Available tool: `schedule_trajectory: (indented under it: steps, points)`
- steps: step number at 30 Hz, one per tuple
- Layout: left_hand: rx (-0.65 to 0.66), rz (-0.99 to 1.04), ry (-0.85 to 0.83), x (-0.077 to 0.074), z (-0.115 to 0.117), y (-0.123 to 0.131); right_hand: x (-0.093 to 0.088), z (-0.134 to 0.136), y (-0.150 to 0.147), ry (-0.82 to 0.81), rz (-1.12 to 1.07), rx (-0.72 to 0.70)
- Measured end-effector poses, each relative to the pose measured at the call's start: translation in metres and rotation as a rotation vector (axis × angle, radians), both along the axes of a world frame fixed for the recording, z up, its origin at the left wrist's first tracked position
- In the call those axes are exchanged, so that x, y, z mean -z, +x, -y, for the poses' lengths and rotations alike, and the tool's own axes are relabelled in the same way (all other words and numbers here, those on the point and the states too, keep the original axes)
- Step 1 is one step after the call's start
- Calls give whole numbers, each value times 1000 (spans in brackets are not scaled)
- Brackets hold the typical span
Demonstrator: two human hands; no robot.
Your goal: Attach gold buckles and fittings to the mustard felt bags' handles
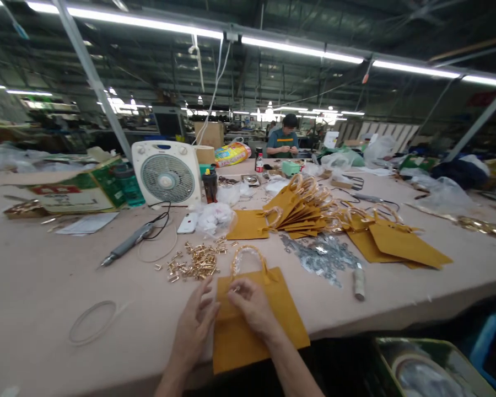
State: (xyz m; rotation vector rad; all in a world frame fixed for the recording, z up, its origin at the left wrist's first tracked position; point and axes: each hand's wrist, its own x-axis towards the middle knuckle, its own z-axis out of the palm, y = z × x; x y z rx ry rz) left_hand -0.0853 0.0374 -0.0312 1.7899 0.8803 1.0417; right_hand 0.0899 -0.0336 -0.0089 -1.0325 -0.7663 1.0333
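A mustard-yellow bag piece [258, 336] with a looped, clear-wrapped handle [248, 251] lies flat before me at the table's front edge. My right hand [252, 306] rests over its upper part, thumb and fingers pinched near the handle's left base; a tiny shiny bit shows there, too small to name. Beside the left edge of the piece is my left hand [195, 320], fingers bent and apart from the thumb, with nothing visible in it. Just beyond the hands lies a heap of small gold metal fittings [198, 260].
Silver metal plates [324, 255] and a small cylinder [359, 282] lie right. Behind are stacked yellow bag pieces [300, 212]. A grey electric screwdriver [128, 244], phone [188, 223] and box fan [167, 173] stand left. Another person [283, 142] sits across the table.
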Motion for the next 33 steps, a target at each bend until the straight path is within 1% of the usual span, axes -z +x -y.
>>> schedule_trajectory:
  steps: [2, 4, 6, 8, 10, 11, 14, 16, 19, 23, 25, 26, 28, 30, 32, 33]
  points:
    - [-23, -19, 83, -3, 3, 2, 1, 11, 31, -20, 86, 126]
    - [-26, -43, 180, -11, 9, 7, 4, 18, 61, -53, 158, 194]
    - [38, -116, 246, -23, 16, 20, 9, 21, 85, -78, 189, 217]
    - [112, -235, 230, -36, 23, 40, 17, 23, 99, -67, 129, 248]
    - [125, -373, 177, -45, 29, 62, 24, 23, 107, -24, 23, 292]
    - [115, -444, 153, -47, 31, 72, 28, 23, 108, -1, -22, 310]
    - [75, -623, 116, -45, 33, 94, 33, 23, 110, 24, -65, 321]
    - [58, -685, 111, -40, 32, 100, 33, 23, 110, 13, -49, 319]
    - [50, -714, 113, -36, 28, 103, 32, 22, 108, -14, 3, 313]
    - [52, -740, 132, -35, 27, 104, 29, 24, 103, -76, 139, 252]
    - [69, -707, 133, -36, 27, 100, 28, 25, 100, -101, 206, 216]
    - [79, -649, 122, -36, 27, 95, 28, 26, 99, -105, 236, 206]
    - [90, -457, 72, -37, 29, 78, 27, 26, 97, -96, 293, 200]
    - [56, -248, -5, -34, 32, 50, 28, 25, 96, -67, 356, 199]
    - [-45, -130, -78, -26, 39, 10, 29, 24, 95, -39, 429, 192]
    - [-118, -108, -112, -19, 44, -13, 30, 24, 95, -29, 466, 188]
